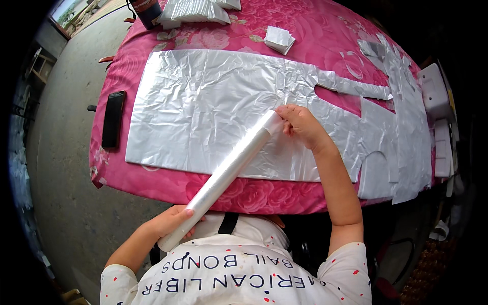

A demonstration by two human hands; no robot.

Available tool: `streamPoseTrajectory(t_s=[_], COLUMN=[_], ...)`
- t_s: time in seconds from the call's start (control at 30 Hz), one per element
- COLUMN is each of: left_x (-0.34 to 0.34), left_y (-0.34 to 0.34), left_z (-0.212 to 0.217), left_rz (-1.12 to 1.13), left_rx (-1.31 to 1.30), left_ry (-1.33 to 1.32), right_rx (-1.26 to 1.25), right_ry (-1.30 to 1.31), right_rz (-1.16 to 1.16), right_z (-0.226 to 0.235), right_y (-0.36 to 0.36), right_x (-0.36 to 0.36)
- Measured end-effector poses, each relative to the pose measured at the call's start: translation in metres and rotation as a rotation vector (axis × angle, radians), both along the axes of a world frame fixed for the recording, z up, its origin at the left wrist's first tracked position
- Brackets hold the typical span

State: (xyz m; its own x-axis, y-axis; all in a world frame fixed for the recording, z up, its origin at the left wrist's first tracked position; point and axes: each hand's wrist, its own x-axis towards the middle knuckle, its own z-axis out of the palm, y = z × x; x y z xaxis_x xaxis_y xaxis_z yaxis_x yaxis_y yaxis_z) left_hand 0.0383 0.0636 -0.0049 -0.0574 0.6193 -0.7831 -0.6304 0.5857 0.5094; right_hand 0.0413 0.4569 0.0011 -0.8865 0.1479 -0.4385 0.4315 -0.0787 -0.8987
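Holding the roll of plastic film (226,165) at both ends, I have it slanting across my front from seven o'clock up to one o'clock. My left grip (175,222), at half past seven, is wrapped around the lower end, with the thumb along the top and fingertips showing at the far side. My right grip (296,122), toward two o'clock, is nearly closed: thumb and forefinger pinch at the roll's upper end, while the other fingers curl in toward the palm. I cannot tell whether they have the roll's rim or just a loose edge of film.

Beneath the roll lies a wide, wrinkled silvery-white sheet (198,101), spread flat from nine o'clock across to three. More white film pieces (409,147) overlap it at three o'clock, some with curved cut edges. The surface (249,195) under all this wears a pink flowered cloth.

Farther out, a black phone (113,119) lies near the cloth's edge between nine and ten o'clock. A small white stack (278,39) sits just past twelve, a larger folded white pile (193,12) at eleven, and a dark container (146,12) touches or nearly touches that pile's left side.
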Motion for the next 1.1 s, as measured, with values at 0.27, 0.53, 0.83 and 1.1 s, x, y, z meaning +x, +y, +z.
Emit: streamPoseTrajectory(t_s=[0.27,0.53,0.83,1.1], left_x=[0.012,-0.007,-0.06,-0.087], left_y=[0.007,-0.024,0.001,0.133], left_z=[0.007,0.023,0.043,0.045], left_rz=[-0.065,-0.127,-0.626,-0.564], left_rx=[-0.045,-0.119,0.279,0.484], left_ry=[0.331,0.053,0.593,1.785], right_rx=[0.152,0.843,0.978,0.729], right_ry=[0.045,0.184,0.307,0.354], right_rz=[0.07,-0.459,-0.401,-0.199], right_z=[0.005,-0.028,-0.011,-0.009], right_y=[-0.004,0.137,0.125,0.057], right_x=[0.0,0.02,0.005,-0.05])
